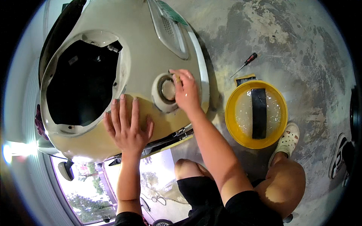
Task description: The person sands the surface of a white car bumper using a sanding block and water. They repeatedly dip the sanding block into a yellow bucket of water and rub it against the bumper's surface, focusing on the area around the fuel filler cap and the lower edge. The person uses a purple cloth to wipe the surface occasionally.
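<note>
A car's front bumper, beige-grey with yellowish, wet-looking lower parts, stands at the left. My left hand lies flat on it with fingers spread, just below the large dark headlight opening. My right hand bends over the upper right rim of the round fog-lamp recess. Its fingers are curled together, pressing a small thing with a yellowish edge against the rim. The fingers mostly cover that thing, so its kind is unclear.
A yellow bucket of cloudy water, a black strip across it, stands on the floor to the right. Beside it lie a small yellow-and-black piece and a screwdriver. Another person's shoe is at the far right.
</note>
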A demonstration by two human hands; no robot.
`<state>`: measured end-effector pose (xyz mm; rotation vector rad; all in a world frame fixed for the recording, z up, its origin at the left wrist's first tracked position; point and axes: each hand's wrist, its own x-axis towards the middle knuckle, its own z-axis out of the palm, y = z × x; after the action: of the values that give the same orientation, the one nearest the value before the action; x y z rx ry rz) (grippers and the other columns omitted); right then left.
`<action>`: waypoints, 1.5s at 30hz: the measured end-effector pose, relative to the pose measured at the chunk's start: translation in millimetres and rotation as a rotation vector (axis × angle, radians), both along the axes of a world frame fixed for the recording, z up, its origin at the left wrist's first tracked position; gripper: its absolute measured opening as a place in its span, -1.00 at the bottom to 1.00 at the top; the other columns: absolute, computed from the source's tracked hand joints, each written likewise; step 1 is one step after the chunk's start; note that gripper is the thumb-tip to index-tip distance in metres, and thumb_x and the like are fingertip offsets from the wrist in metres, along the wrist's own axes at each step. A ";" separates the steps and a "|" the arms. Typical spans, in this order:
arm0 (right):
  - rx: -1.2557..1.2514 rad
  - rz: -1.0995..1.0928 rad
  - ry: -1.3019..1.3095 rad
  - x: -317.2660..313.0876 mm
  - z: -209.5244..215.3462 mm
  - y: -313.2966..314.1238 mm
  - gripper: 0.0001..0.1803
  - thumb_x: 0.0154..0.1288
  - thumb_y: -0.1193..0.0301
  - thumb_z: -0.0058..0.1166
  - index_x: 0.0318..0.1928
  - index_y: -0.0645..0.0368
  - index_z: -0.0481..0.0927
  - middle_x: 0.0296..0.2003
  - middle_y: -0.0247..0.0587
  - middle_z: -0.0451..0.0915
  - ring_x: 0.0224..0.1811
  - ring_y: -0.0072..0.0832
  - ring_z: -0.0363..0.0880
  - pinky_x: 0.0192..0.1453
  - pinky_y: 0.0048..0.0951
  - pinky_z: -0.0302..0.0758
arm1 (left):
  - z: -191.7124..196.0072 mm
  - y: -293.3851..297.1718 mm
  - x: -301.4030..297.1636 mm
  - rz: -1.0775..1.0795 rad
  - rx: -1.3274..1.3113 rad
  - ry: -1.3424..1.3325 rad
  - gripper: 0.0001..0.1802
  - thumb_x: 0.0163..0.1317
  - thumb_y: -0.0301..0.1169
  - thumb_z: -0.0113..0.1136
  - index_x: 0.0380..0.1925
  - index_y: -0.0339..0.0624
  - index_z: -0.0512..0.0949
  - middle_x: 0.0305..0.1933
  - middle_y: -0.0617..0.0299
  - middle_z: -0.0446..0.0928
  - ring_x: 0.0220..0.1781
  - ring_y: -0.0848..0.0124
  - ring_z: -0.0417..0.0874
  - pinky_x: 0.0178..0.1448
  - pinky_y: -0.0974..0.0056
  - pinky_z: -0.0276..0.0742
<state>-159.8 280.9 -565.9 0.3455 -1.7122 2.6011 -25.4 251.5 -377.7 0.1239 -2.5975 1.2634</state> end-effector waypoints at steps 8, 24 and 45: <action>-0.005 -0.062 -0.143 58.3 -13.5 6.8 -0.72 0.57 0.45 0.05 0.16 0.21 0.70 -0.06 0.00 0.65 0.01 -0.14 0.67 0.14 -0.31 0.54 | 5.0 0.4 2.2 0.011 0.023 0.008 -0.23 0.11 -0.10 0.43 0.39 0.12 0.53 0.57 0.12 0.38 0.65 0.10 0.27 0.72 -0.12 -0.09; 0.033 -0.052 -0.212 104.0 -0.2 -0.8 -0.47 0.51 0.58 0.04 0.45 0.19 0.47 0.18 0.08 0.54 0.21 0.00 0.53 0.37 -0.11 0.42 | 1.9 -5.2 5.2 -0.013 0.025 0.021 -0.22 0.09 -0.13 0.42 0.39 0.13 0.52 0.55 0.15 0.40 0.64 0.12 0.28 0.72 -0.11 -0.09; 0.229 -0.297 0.184 133.6 35.0 0.8 -0.40 0.25 0.60 0.22 0.34 0.11 0.63 0.22 -0.16 0.50 0.23 -0.12 0.46 0.36 -0.10 0.35 | 5.1 -1.2 1.3 -0.031 -0.028 0.032 -0.41 0.24 -0.09 0.26 0.30 0.12 0.60 0.49 0.19 0.48 0.56 0.15 0.41 0.68 -0.10 0.00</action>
<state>-26.2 281.7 -530.9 0.2962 -1.8387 2.1074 -24.1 250.4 -372.6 0.0984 -2.5438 1.2760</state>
